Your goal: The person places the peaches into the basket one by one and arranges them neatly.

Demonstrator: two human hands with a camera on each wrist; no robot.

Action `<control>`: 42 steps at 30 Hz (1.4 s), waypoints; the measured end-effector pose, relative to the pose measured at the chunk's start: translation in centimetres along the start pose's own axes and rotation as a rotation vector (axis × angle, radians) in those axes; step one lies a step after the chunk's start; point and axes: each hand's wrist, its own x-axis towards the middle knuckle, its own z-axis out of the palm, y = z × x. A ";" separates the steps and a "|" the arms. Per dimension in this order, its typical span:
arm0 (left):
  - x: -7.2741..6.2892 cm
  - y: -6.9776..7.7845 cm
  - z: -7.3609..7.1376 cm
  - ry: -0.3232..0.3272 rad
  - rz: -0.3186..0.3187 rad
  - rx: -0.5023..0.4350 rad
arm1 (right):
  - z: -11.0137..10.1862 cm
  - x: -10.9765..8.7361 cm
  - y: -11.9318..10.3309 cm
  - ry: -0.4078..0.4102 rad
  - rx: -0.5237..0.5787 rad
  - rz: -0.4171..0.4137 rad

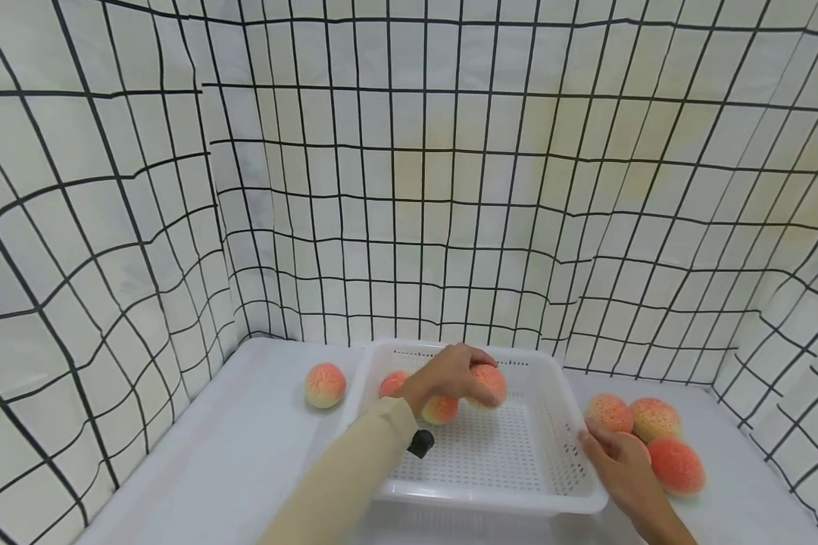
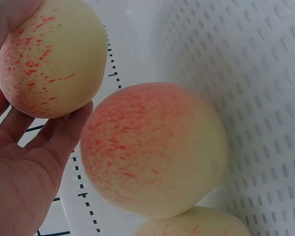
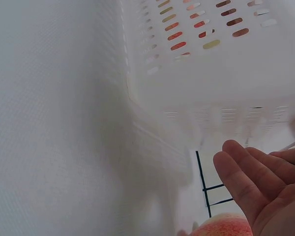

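Note:
My left hand (image 1: 446, 375) grips a pink-and-cream peach (image 1: 491, 386) inside the white perforated plastic basket (image 1: 491, 497). In the left wrist view, fingers and thumb curl round that peach (image 2: 54, 59). Beside it lies a second peach (image 2: 155, 150), with part of a third (image 2: 194, 226) below. The head view shows these two, one peach (image 1: 439, 409) and another (image 1: 391, 383), partly behind the hand. At the basket's right side is my right hand (image 1: 623, 477), its fingers extended by the rim. In the right wrist view the right hand (image 3: 270, 184) holds nothing; contact with the basket is unclear.
Right of the basket several peaches (image 1: 676, 465) cluster near the right hand, one partly hidden by it. A single peach (image 1: 325, 384) sits left of the basket on the white tabletop (image 1: 245, 454). Black wire grid (image 1: 423, 242) over white sheeting encloses the back and sides.

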 end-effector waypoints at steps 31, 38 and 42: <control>0.3 -0.5 1.5 -0.103 -0.065 0.275 | 0.2 -0.1 -0.3 0.015 -0.023 0.004; -0.2 -0.5 1.3 -0.079 -0.056 0.267 | 0.3 -0.1 -0.4 0.017 -0.034 0.001; -0.2 -0.5 1.0 -0.078 -0.026 0.283 | 0.2 -0.2 -0.2 0.025 -0.044 0.006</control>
